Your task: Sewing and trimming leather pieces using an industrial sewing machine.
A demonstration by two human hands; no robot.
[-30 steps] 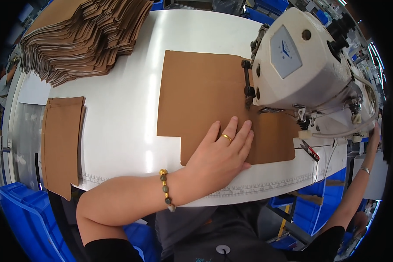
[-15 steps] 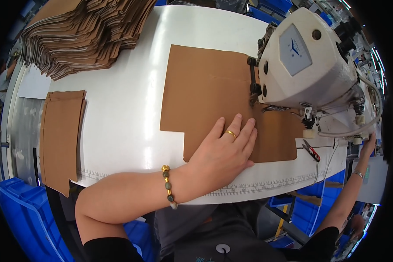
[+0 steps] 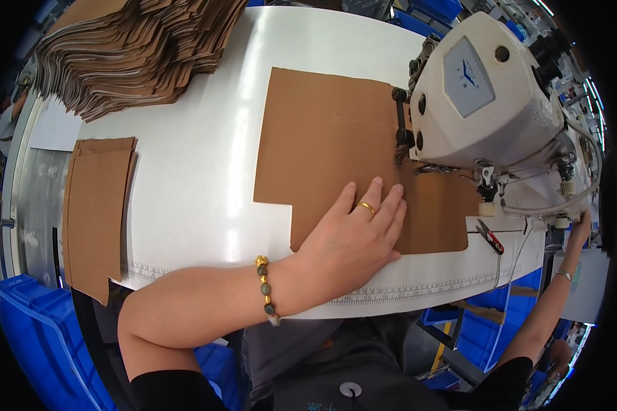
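Right now, the risks as they look from this view:

Left hand: your left hand [image 3: 353, 236] lies flat, fingers spread and pressed down on the lower edge of the brown cut piece [image 3: 336, 144]; it pinches nothing.

Right hand: your right hand [image 3: 583, 222] reaches to the far right edge of the frame, behind the sewing machine [image 3: 487, 103]; I cannot tell whether it is clasped or spread.

Piece position: the brown cut piece lies flat on the white table [image 3: 199, 171], centre of the frame, its right part running under the machine head.

Finger risk: your fingertips [image 3: 394, 195] sit near the needle area [image 3: 487, 181]. If the piece feeds and your hand rides along, they could be drawn in.

Skew risk: only one hand steadies the piece, low on it. The free upper part could swing and the seam could wander.

Jewellery risk: the ring [image 3: 367, 206] and beaded bracelet [image 3: 267, 291] could drag on the piece or catch the table's front edge.

Snips: the small red-handled snips [image 3: 490, 238] lie just beside the piece's lower right corner; a shifting piece could push them off.

Stack: the tall pile of brown pieces [image 3: 137, 48] at upper left fans out and leans; a knock could slide it.

Spare piece: another brown piece [image 3: 96, 205] at left overhangs the near table edge and could slip.
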